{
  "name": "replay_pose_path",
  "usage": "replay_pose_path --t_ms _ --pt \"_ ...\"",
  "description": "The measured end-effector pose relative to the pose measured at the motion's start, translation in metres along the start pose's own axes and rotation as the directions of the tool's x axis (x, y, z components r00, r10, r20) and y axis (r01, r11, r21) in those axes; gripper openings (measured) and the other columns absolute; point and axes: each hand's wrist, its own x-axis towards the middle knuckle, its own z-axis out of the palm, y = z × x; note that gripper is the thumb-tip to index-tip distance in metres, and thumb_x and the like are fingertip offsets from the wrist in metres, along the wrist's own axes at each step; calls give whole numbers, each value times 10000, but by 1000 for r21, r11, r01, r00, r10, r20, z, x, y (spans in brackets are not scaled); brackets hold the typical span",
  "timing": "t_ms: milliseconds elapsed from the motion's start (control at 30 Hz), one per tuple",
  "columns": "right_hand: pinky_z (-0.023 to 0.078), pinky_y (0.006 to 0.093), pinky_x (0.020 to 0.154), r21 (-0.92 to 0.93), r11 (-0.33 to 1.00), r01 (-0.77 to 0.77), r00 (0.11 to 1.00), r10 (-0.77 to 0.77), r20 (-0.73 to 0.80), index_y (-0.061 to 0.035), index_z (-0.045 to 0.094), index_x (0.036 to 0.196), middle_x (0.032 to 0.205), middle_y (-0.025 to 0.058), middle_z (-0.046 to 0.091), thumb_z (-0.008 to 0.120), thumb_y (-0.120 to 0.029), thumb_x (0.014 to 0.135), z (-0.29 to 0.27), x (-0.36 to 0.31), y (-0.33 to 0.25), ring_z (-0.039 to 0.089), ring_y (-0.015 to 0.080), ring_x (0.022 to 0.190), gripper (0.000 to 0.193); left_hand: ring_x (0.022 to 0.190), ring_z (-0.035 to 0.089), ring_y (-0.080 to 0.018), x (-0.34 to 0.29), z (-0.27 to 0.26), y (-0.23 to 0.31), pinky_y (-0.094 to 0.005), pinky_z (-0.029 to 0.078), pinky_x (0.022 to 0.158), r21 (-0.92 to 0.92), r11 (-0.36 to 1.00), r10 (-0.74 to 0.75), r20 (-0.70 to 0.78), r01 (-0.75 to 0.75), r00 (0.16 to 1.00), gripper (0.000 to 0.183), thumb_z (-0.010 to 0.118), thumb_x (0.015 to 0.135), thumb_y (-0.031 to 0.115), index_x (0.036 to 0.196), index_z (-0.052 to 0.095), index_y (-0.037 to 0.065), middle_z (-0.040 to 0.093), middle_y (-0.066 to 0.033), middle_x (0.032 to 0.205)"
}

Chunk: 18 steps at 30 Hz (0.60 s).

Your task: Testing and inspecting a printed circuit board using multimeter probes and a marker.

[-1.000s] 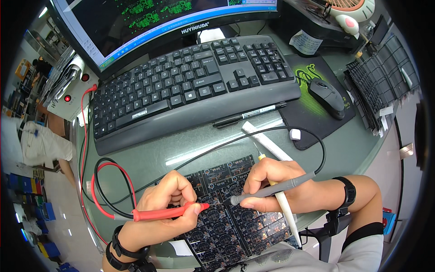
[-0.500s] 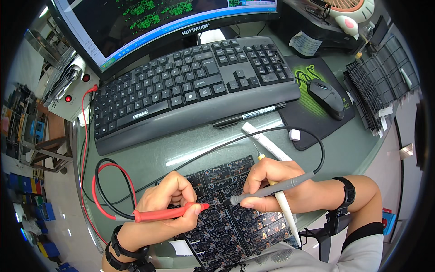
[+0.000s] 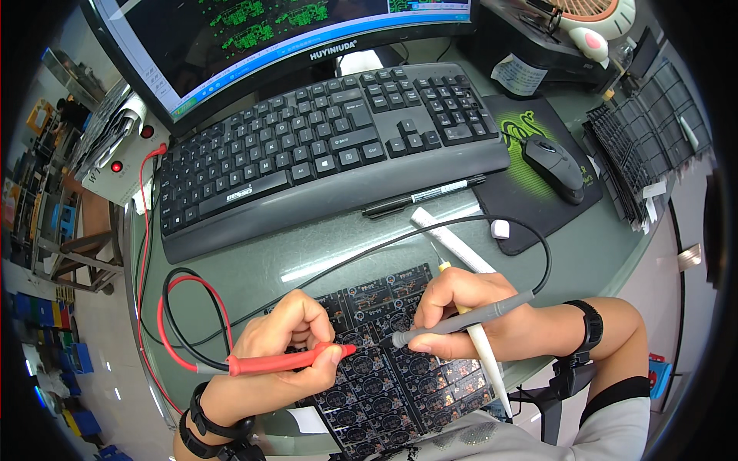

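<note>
A dark circuit board panel (image 3: 361,392) with rows of repeated small boards lies at the desk's near edge, under my hands. My left hand (image 3: 296,338) is closed around a red test probe (image 3: 280,361), its tip pointing right at the panel's middle. In my right hand (image 3: 469,307) is a grey test probe (image 3: 461,316), pointing left, its dark tip close to the red one. A white pen-like tool with a yellow collar and thin needle (image 3: 484,357) is also held between the right fingers. Whether the probe tips touch the board is too small to tell.
Beyond the panel are a black keyboard (image 3: 307,146), a marker pen (image 3: 423,196), a white stick (image 3: 453,240) and a mouse (image 3: 553,167) on a dark mat. A monitor (image 3: 292,31) stands behind. Red and black probe leads (image 3: 165,323) loop at left. Black racks (image 3: 646,138) stand right.
</note>
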Motion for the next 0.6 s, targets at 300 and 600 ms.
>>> replay_pose_path --t_ms 300,600 --pt "381 239 517 36 999 9 1000 -9 -26 -63 491 854 747 2 523 717 -146 843 1 -1 5 480 65 616 241 669 548 -63 1 0 0 -207 462 603 -14 1000 -3 0 3 1000 222 643 839 75 901 431 48 546 -41 810" --pt "377 236 514 13 1000 12 998 -11 -65 -67 500 854 745 -1 529 728 -152 833 0 0 2 474 61 605 245 669 545 -61 0 0 1 -206 461 601 -44 999 -17 -5 16 1000 226 647 841 81 906 433 50 544 -41 812"
